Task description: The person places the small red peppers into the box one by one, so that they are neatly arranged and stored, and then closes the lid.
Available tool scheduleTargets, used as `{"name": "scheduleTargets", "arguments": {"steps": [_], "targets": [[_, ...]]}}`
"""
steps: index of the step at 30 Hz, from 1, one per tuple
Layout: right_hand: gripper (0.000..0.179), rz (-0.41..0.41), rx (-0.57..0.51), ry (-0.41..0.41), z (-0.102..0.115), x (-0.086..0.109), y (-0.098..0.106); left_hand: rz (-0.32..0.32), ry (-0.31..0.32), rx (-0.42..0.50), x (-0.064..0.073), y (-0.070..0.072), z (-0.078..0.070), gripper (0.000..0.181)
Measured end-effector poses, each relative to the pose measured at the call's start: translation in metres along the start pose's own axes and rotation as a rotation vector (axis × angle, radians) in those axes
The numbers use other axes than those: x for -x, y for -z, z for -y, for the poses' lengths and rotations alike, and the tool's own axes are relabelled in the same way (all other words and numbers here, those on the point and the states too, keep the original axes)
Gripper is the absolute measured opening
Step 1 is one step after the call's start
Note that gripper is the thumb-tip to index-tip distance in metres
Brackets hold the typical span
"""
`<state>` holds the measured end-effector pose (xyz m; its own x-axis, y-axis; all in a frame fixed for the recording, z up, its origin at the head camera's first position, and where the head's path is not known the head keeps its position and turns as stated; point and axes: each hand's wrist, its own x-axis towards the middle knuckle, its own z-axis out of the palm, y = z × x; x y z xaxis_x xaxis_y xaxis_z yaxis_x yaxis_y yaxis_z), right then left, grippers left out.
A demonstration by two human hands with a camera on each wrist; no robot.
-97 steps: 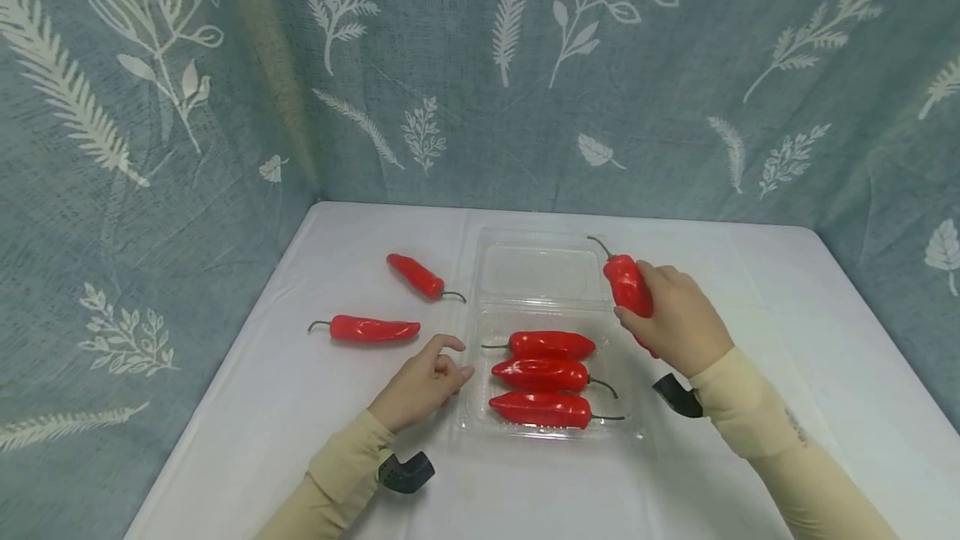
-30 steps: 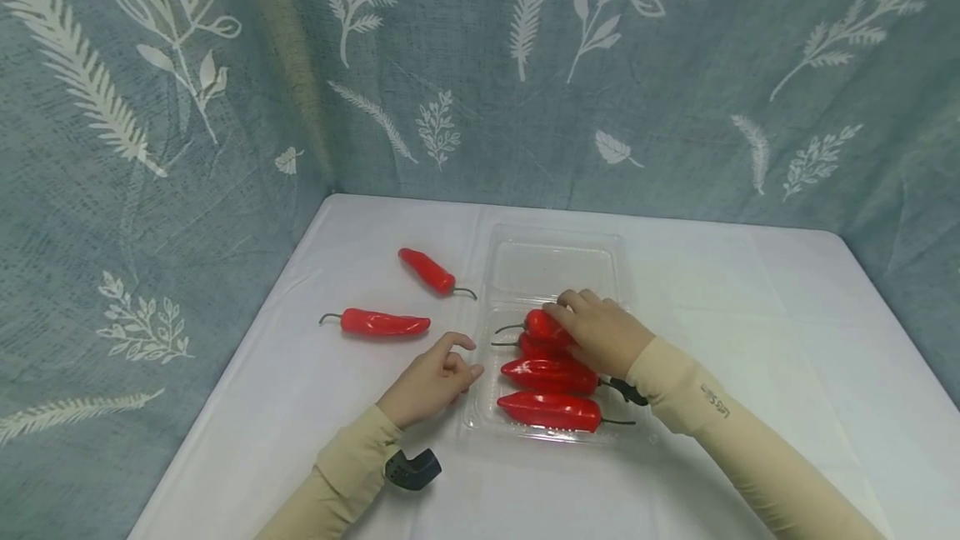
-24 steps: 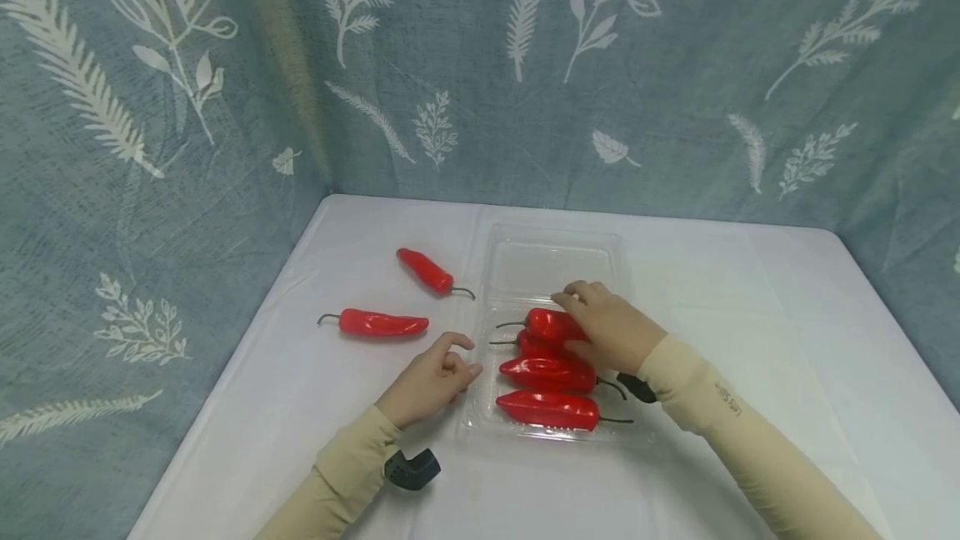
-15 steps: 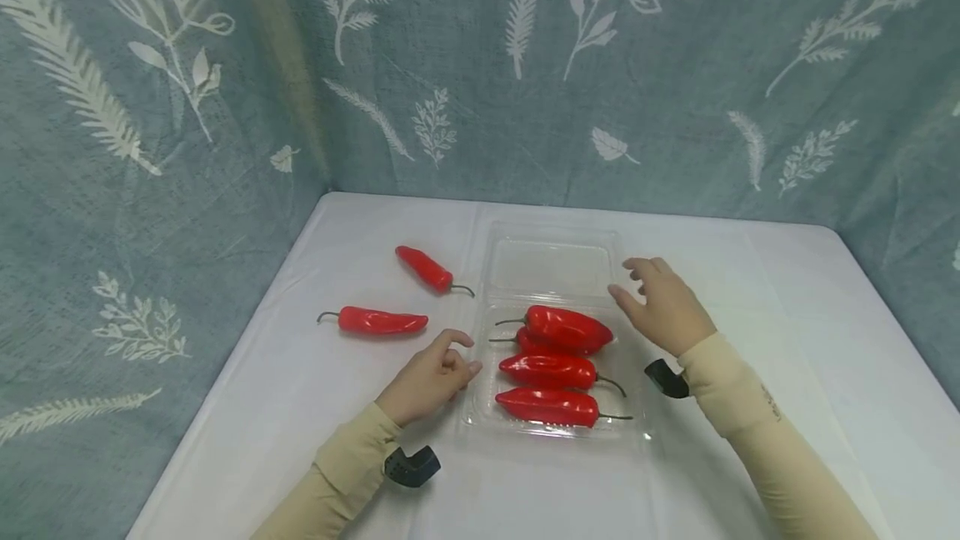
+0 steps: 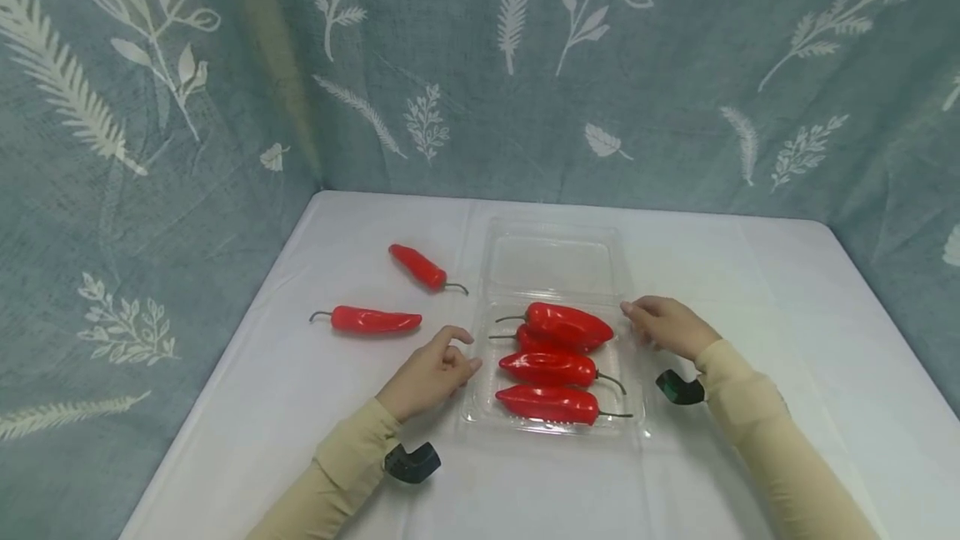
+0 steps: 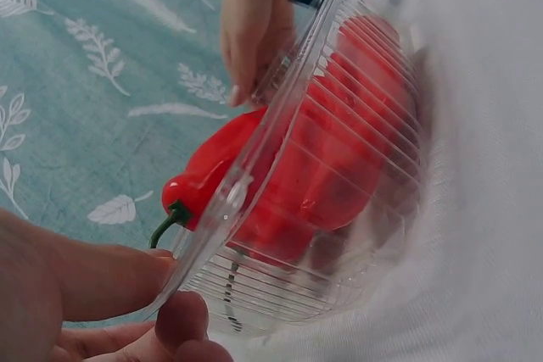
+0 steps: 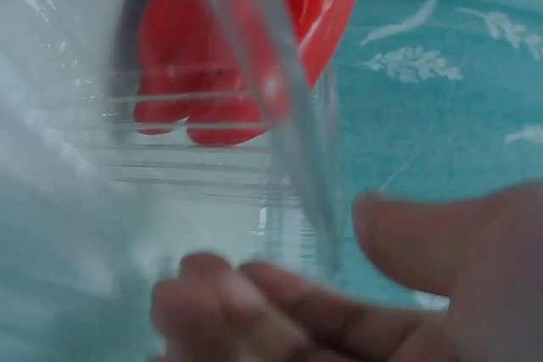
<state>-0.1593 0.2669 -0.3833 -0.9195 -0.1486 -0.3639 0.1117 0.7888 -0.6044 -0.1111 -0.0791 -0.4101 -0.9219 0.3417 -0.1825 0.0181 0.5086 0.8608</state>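
A clear plastic clamshell container lies open on the table, its lid laid back behind it. Several red peppers sit in its base; the rearmost pepper rests on top of another. My left hand is at the base's left side, and in the left wrist view its thumb and fingers pinch the rim. At the right side my right hand holds nothing. In the right wrist view, its thumb and bent fingers stand apart on either side of the rim's corner.
Two more red peppers lie on the white-covered table left of the container: one pepper towards the back, the other pepper nearer. A teal curtain with leaf prints hangs behind and at the sides of the table.
My right hand brought a pepper over from the right, laid it on the rear pepper in the base, let go and withdrew to the container's right edge. The left hand stayed put.
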Motion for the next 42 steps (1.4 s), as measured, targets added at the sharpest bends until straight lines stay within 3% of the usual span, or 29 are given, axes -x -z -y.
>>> {"name": "scheduleTargets", "arguments": {"steps": [5,12,18,23,27,29,32,37,42], "targets": [[0.044,0.078,-0.057,0.082,-0.007,-0.009,-0.005,-0.001,0.022,0.014,0.003,0.001,0.003,0.034],[0.045,0.075,-0.078,0.084,-0.009,-0.002,-0.009,0.002,0.044,0.012,0.004,0.004,0.004,0.036],[0.045,0.058,-0.082,0.077,-0.013,0.007,-0.008,-0.100,0.016,-0.054,0.002,0.028,-0.002,0.029],[0.046,0.049,-0.079,0.062,-0.012,0.009,-0.007,-0.248,-0.071,-0.226,0.005,0.058,-0.003,0.028],[0.046,0.039,-0.069,0.056,-0.011,0.009,-0.006,-0.381,-0.146,-0.466,0.003,0.077,0.005,0.036],[0.047,0.033,-0.067,0.054,-0.010,0.009,-0.005,-0.407,-0.150,-0.576,0.001,0.087,0.012,0.044],[0.049,0.028,-0.066,0.056,-0.009,0.009,-0.006,-0.354,-0.141,-0.671,-0.004,0.103,0.023,0.056],[0.049,0.027,-0.062,0.066,-0.006,0.006,-0.009,-0.193,-0.081,-0.713,-0.005,0.125,0.042,0.063],[0.049,0.026,-0.061,0.082,-0.002,0.003,-0.013,-0.147,0.002,-0.726,0.001,0.137,0.058,0.063]]}}
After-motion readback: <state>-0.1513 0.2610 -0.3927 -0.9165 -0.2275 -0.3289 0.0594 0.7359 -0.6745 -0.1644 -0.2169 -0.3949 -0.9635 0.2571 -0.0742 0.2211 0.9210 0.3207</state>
